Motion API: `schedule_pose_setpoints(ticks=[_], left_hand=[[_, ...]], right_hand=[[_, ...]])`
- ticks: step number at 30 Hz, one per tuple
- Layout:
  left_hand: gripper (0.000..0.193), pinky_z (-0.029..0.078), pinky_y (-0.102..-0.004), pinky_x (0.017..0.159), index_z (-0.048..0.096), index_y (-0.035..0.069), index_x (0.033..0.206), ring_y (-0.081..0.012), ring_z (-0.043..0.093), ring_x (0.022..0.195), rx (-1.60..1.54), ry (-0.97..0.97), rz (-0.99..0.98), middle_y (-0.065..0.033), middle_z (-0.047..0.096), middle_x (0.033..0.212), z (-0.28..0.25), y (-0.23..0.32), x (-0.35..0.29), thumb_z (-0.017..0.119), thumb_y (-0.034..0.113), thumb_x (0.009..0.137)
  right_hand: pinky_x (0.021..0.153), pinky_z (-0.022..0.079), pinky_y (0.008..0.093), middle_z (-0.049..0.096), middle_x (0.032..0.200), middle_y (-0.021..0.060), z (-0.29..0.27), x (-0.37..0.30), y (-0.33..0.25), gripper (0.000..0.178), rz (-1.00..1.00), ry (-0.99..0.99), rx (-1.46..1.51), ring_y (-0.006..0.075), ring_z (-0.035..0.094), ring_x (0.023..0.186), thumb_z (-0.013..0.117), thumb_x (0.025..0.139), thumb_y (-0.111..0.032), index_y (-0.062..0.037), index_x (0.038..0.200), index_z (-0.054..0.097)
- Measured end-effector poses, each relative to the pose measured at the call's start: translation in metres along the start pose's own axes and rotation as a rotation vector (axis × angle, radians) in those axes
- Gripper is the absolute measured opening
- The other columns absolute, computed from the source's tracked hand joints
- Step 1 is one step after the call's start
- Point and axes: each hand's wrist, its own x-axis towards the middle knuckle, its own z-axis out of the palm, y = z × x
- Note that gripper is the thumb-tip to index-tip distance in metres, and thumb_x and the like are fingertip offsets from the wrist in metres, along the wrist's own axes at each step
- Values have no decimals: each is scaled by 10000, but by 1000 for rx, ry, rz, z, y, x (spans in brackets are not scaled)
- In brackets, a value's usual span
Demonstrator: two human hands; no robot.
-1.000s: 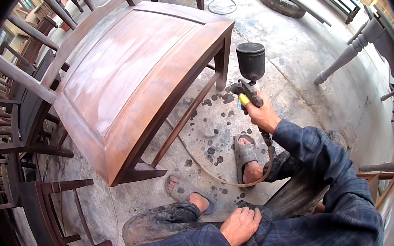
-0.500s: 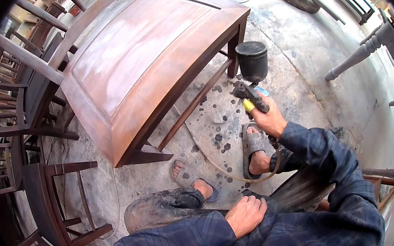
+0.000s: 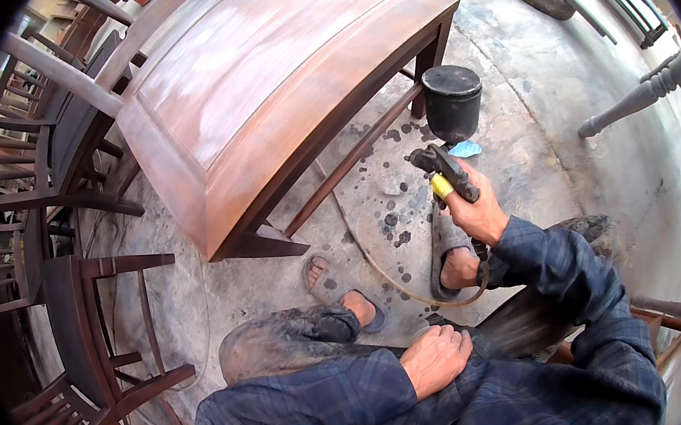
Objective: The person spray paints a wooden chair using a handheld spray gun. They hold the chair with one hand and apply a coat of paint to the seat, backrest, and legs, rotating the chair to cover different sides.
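Floor, two sandals; right hand grips one spray gun; left hand rests unclenched.

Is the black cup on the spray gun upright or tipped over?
Roughly upright: the black cup sits above the spray gun in the right hand, its flat top facing up. How full, I cannot tell.

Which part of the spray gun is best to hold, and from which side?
Probably its handle, from the person's near side, as the right hand does: the wide, round black cup sits above the gun's body, and the hose curves away below.
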Motion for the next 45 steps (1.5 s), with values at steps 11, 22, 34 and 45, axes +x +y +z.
schedule_pose_setpoints(ticks=[11, 22, 34, 45], left_hand=[[391, 488, -306, 783, 633, -44, 1198, -200, 618, 875, 4, 2, -12, -81, 648, 894, -2, 1, 1, 569, 166, 874], [403, 502, -332, 805, 615, -58, 1221, -235, 645, 901, -29, -32, -2, -118, 663, 936, -8, -3, 3, 564, 148, 879], [414, 505, -339, 787, 602, -48, 1243, -237, 632, 888, -24, -21, 18, -102, 638, 918, -11, -6, 5, 562, 140, 877], [439, 512, -342, 798, 567, -11, 1313, -236, 617, 897, -38, -69, 55, -84, 608, 930, -10, -7, 6, 533, 121, 896]], right_hand=[[827, 495, 271, 677, 1095, 92, 41, -47, 6, 447, 75, -306, 208, 85, 565, 912, 625, 929, -50, 12, 1367, 563], [621, 449, 266, 595, 777, -18, 10, -6, 10, 366, 70, -70, 104, 66, 524, 687, 638, 952, -137, -46, 1306, 619], [627, 467, 291, 611, 767, 9, -28, 20, 13, 336, 6, 141, -45, 94, 542, 680, 650, 947, -172, -52, 1260, 631], [574, 427, 245, 586, 772, -35, -118, 13, -85, 303, -200, 262, 101, 50, 521, 657, 612, 988, -152, -27, 1264, 621]])
